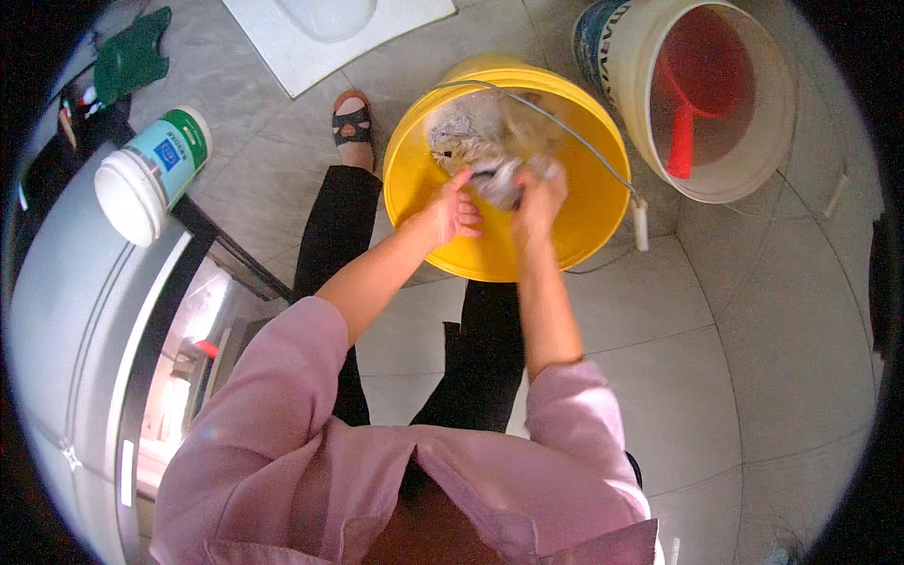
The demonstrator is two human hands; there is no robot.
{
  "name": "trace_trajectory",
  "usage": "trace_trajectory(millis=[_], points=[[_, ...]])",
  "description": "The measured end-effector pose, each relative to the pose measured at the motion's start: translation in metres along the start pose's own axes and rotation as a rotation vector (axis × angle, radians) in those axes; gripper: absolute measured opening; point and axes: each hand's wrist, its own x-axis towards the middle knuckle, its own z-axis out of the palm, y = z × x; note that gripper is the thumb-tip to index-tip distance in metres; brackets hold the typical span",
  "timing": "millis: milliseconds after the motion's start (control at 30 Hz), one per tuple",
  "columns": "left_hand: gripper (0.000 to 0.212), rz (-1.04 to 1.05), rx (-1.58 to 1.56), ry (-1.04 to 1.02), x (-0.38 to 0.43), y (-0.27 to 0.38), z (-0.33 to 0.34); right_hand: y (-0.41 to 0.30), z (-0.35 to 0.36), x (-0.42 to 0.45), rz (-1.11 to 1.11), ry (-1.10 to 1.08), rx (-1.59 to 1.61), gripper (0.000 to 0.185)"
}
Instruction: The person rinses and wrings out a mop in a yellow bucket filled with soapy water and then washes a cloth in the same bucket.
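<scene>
A shaggy grey-and-cream textile (462, 141) lies bunched inside a yellow plastic bucket (409, 191), towards its far side. My right hand (540, 194) is closed on a whitish part of it and looks blurred. At the near left of the bucket's mouth, my left hand (455, 212) has its thumb by the textile's edge and its fingers loosely curled and apart, with nothing visible in them. The bucket's wire handle (558, 123) arches across the opening and ends in a white grip (640, 226). The bucket's bottom is partly hidden by the textile and hands.
To the right stands a large white bucket (773, 152) with a red dipper (681, 141) inside. A white squat toilet (272, 42) is set in the tiled floor (635, 395) ahead. At left are a blue-green tub (159, 169), a dark green cloth (132, 56) and a door frame (159, 353).
</scene>
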Motion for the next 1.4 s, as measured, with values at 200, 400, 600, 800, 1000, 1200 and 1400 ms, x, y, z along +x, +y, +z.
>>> trace_trajectory(millis=[200, 400, 600, 800, 1000, 1200, 1400], points=[[0.073, 0.18, -0.215, -0.774, -0.015, 0.018, -0.01, -0.075, 0.009, -0.152, 0.311, -0.098, 0.557, 0.048], [0.056, 0.233, -0.211, -0.732, -0.098, 0.03, 0.044, -0.159, -0.026, -0.206, 0.462, -0.332, 0.728, 0.04], [0.033, 0.254, -0.004, -0.334, -0.101, 0.077, 0.053, -0.116, -0.055, -0.157, 0.538, -0.606, 0.629, 0.036], [0.03, 0.284, 0.154, -0.466, -0.099, 0.074, 0.026, -0.054, -0.045, -0.078, -0.041, -0.686, -0.749, 0.022], [0.045, 0.553, 0.834, -0.26, -0.098, 0.019, 0.013, -0.046, -0.044, -0.042, 0.222, -0.237, 0.213, 0.04], [0.018, 1.165, 1.852, -0.205, -0.139, -0.023, 0.031, -0.086, -0.05, -0.052, 0.279, -0.283, -0.181, 0.076], [0.012, 1.381, 1.962, -0.278, -0.148, -0.047, 0.022, -0.054, -0.056, -0.076, 0.42, -0.285, -0.109, 0.072]])
